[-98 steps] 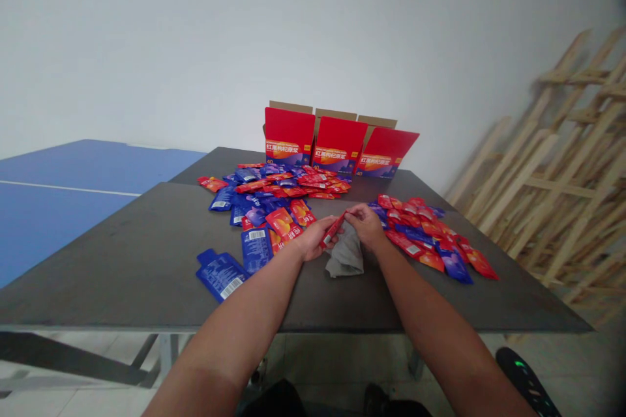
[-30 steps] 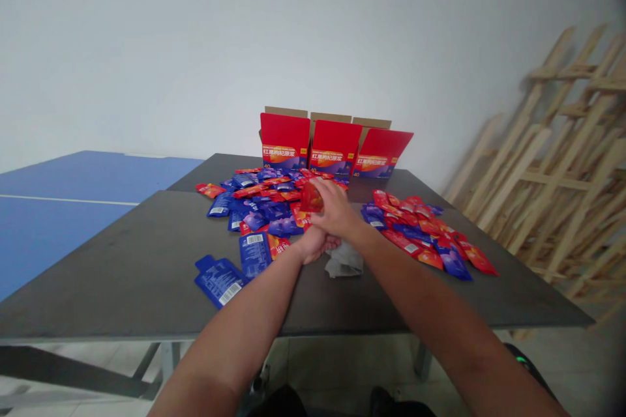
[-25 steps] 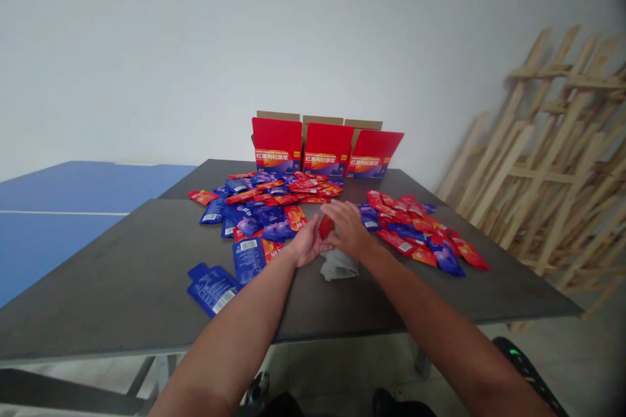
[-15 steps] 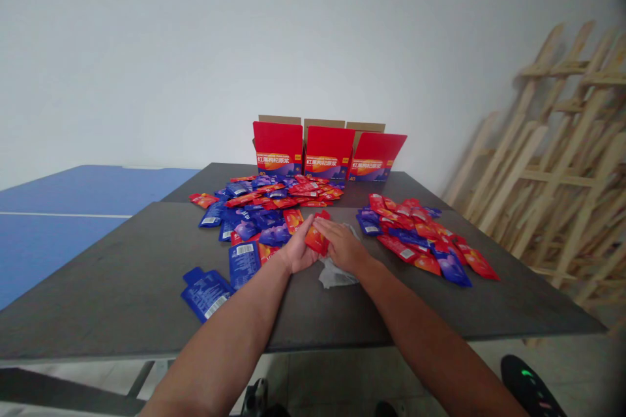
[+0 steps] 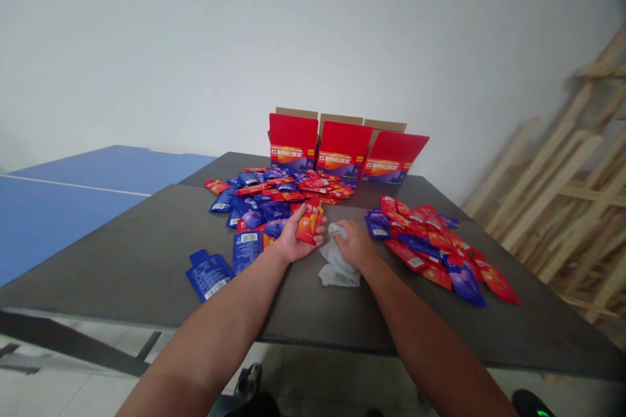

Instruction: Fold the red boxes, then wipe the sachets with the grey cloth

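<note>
My left hand point(image 5: 296, 239) lies palm up at the edge of a heap of sachets, holding a red-orange sachet point(image 5: 309, 224) against its fingers. My right hand point(image 5: 355, 245) is closed over a crumpled grey cloth point(image 5: 338, 264), which bunches out past the fingers. The blue and red sachet heap point(image 5: 267, 208) lies just beyond my left hand. A second heap of mostly red sachets point(image 5: 420, 247) lies to the right of my right hand. A blue sachet point(image 5: 209, 275) lies apart, near my left wrist.
Several red-flapped cardboard display boxes point(image 5: 342, 146) stand open at the far table edge. The dark grey table point(image 5: 132, 254) has bare top to the left. A blue table-tennis table point(image 5: 83, 186) lies beyond it, and wooden frames point(image 5: 552, 176) lean on the right wall.
The sachet has gone from between both hands into my left hand, which has turned palm up. My right hand has moved off the sachet onto the grey cloth. The view has shifted slightly.
</note>
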Tool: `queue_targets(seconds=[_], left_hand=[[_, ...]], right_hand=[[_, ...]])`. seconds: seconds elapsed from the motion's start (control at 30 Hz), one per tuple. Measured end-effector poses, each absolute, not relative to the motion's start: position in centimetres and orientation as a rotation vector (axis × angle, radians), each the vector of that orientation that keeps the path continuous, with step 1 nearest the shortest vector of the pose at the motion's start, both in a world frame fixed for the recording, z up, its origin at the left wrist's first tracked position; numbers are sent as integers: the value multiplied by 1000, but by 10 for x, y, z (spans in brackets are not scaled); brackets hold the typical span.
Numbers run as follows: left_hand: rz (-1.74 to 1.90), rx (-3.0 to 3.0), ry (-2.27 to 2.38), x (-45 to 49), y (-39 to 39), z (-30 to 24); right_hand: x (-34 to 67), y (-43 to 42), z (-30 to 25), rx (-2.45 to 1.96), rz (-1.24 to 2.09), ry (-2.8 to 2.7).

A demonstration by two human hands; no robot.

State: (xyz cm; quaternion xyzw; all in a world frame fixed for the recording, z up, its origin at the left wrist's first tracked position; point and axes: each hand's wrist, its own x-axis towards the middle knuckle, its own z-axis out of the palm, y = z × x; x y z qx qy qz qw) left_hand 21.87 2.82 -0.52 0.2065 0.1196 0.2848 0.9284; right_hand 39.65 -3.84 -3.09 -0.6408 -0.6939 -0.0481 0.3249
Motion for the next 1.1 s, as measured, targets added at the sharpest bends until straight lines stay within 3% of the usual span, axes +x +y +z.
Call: queue_targets(seconds=[0.2, 0.47, 1.1], left_hand=[[577, 462, 289, 221, 33, -12], [476, 538, 358, 229, 24, -14], [376, 750, 421, 232, 14, -19]], right_hand=[[389, -53, -20, -1298, -172, -1868], [362, -55, -23, -1099, -189, -2187], [392, -39, -31, -1338, -224, -1668]])
